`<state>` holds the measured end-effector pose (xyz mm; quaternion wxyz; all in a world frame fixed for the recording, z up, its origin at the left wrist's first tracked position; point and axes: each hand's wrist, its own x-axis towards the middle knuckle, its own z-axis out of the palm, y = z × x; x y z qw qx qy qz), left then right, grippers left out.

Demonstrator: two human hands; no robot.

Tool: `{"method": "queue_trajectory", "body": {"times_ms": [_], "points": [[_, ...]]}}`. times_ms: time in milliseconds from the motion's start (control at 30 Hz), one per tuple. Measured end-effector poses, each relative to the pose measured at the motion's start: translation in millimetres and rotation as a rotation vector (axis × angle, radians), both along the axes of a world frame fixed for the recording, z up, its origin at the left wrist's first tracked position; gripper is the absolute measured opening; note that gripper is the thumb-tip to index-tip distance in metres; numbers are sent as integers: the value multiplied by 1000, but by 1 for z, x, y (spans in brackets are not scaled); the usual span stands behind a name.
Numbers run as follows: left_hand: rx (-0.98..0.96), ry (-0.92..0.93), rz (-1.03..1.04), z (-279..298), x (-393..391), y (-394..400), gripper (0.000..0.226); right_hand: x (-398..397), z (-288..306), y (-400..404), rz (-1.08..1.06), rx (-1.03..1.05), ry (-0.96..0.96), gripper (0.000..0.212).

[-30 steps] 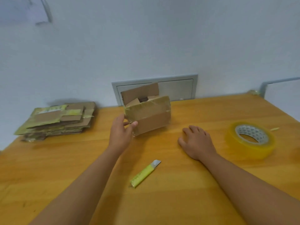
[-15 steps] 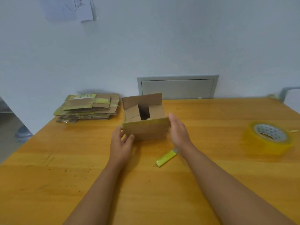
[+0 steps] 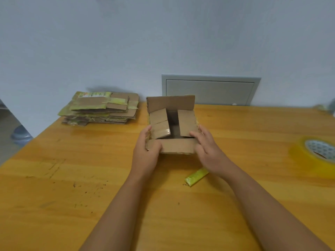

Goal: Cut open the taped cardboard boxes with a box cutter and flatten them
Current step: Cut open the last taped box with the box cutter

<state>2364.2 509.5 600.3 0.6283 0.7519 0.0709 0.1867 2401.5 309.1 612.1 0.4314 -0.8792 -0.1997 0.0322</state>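
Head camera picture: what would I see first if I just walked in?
First, the open box mid-table, flaps up, with the left hand gripping its near-left corner and the right hand on its right side. Next, the green cutter lying just under the right wrist. Then the stack of flattened boxes back left, and the tape roll far right.

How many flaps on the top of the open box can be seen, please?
4 on the box: far flap upright, left flap and right flap folded inward, near flap between both hands. None seems hidden.
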Motion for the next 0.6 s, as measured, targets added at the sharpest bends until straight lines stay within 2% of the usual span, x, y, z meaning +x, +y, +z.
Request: {"method": "queue_trajectory", "body": {"times_ms": [200,333,467,600], "points": [[100,-34,-110,-5,0,11,75,-1,6,10,-3,-273,-119,64],[369,-74,-91,-10,0,6,60,-7,8,16,22,-436,-175,75],[537,-12,-24,-13,3,-3,42,-10,7,16,7,-444,-226,65],[615,5,43,-13,5,-4,53,-8,7,20,-57,-443,-209,62]]}}
